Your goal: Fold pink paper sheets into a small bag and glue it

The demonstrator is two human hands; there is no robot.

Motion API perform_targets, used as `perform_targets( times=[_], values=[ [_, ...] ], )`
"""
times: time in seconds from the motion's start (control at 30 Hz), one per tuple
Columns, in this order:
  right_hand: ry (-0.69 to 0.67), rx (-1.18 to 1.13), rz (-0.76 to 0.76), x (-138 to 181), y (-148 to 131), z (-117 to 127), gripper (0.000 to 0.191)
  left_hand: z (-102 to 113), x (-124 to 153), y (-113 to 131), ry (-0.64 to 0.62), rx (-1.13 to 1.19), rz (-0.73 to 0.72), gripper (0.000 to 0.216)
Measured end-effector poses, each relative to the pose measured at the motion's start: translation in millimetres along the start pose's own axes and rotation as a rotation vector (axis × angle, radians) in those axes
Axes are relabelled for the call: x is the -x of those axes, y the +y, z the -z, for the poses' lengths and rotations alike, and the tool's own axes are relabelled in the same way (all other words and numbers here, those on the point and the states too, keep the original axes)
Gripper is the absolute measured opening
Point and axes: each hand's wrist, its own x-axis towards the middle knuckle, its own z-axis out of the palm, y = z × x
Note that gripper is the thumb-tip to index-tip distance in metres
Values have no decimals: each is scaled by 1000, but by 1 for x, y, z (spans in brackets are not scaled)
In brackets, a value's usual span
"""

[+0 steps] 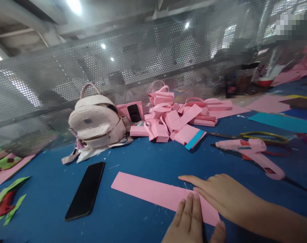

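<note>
A long pink strip of felt-like or paper-like sheet (148, 190) lies flat and slanted on the blue table in front of me. My left hand (187, 217) presses on its right part from the near side, fingers stretched out flat and together, thumb apart near the strip's right end. My right hand (224, 194) reaches in from the right and rests along the strip's far edge. Its index finger points left over the table, and the other fingers are partly hidden. A dark sliver shows beside my left fingers; I cannot tell what it is.
A black phone (86, 190) lies left of the strip. A pink glue gun (252, 153) and yellow-handled scissors (264, 136) lie to the right. Behind stand a pale backpack (96, 118) and a heap of pink pieces (173, 118). Green scraps (13, 199) lie far left. A perforated metal screen (143, 64) closes the back.
</note>
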Motion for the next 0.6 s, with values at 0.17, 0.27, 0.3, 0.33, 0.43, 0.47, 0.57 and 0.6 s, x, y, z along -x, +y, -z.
perform_targets(
  times=[0.17,0.27,0.3,0.33,0.43,0.47,0.57,0.6],
  values=[
    [20,66,-1,2,-2,-2,68,27,-16,-22,-164,-27,-354,54],
    [108,100,26,3,-2,-5,62,68,-28,-47,-229,-71,-552,56],
    [137,112,32,3,-2,-6,59,80,-31,-55,-270,-87,-552,60],
    [159,121,35,4,-2,-8,56,91,-33,-62,-329,-92,-547,65],
    [192,123,38,4,-1,-10,51,118,-36,-80,-490,-64,-508,90],
    [195,121,39,4,-1,-10,52,125,-36,-85,-522,-67,-478,89],
    [170,121,41,4,-4,-5,55,144,-34,-96,-558,-82,-368,78],
    [153,125,36,4,-5,-3,56,149,-33,-99,-561,-90,-326,75]
  ],
)
